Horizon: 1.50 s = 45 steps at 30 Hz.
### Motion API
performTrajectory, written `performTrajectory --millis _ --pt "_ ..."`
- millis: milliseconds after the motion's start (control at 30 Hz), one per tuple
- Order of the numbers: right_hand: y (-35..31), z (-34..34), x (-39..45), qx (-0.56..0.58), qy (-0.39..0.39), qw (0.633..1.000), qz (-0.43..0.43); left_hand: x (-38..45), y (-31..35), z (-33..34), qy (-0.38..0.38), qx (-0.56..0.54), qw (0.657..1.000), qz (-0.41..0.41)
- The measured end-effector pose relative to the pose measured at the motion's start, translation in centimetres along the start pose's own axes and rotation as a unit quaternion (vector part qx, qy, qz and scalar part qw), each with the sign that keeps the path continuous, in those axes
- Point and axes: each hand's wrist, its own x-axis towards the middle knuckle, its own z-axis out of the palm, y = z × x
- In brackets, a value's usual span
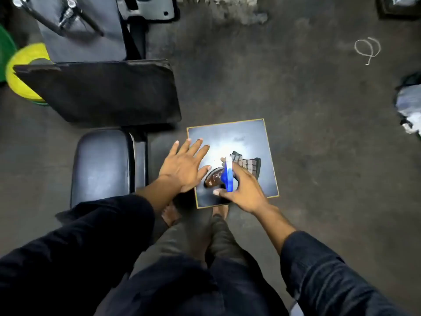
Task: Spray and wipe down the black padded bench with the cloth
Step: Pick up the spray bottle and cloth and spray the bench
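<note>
The black padded bench has a small seat pad [102,165] at lower left and a larger flat back pad [102,92] beyond it. Right of the seat, a square grey tile [248,135] lies on the floor. On it are a checked cloth [249,164] and a brown spray bottle [213,177] with a blue and white trigger head. My right hand [243,189] is closed around the bottle's head and neck. My left hand [184,165] hovers with fingers spread over the tile's left edge, beside the bottle, holding nothing.
A yellow and green round object [25,71] sits behind the back pad at far left. Metal gym frame parts [68,17] stand at top left. A loop of white string [368,50] and a dark bundle [410,106] lie on the concrete floor at right.
</note>
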Motion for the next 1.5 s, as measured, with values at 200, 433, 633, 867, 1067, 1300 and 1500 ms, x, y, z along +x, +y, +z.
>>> performTrajectory --millis 200,433,633,867,1067,1300,1500 --pt "-0.4 -0.1 1.9 0.019 -0.007 0.997 -0.073 -1.5 1.3 1.4 -0.004 -0.036 0.996 -0.086" --pt "-0.9 1.4 5.8 -0.029 -0.004 0.988 -0.151 -4.2 1.5 2.6 0.005 -0.076 0.984 -0.161" --pt "-2.3 2.6 7.4 0.037 0.059 0.992 -0.104 -5.6 0.6 4.8 -0.003 -0.064 0.989 -0.13" --pt "-3.0 -0.7 11.0 0.083 0.194 0.971 -0.116 -1.2 6.1 8.3 -0.013 -0.067 0.996 0.052" --pt "-0.7 -1.4 13.4 0.085 0.2 0.966 -0.137 7.4 10.8 9.8 0.014 -0.077 0.993 0.089" --pt "0.4 -1.6 14.6 0.11 0.193 0.963 -0.15 12.1 12.2 12.4 0.007 0.0 0.997 0.073" --pt "0.5 -2.1 13.5 0.114 0.168 0.97 -0.132 9.9 10.6 13.8 0.123 -0.072 0.983 0.113"
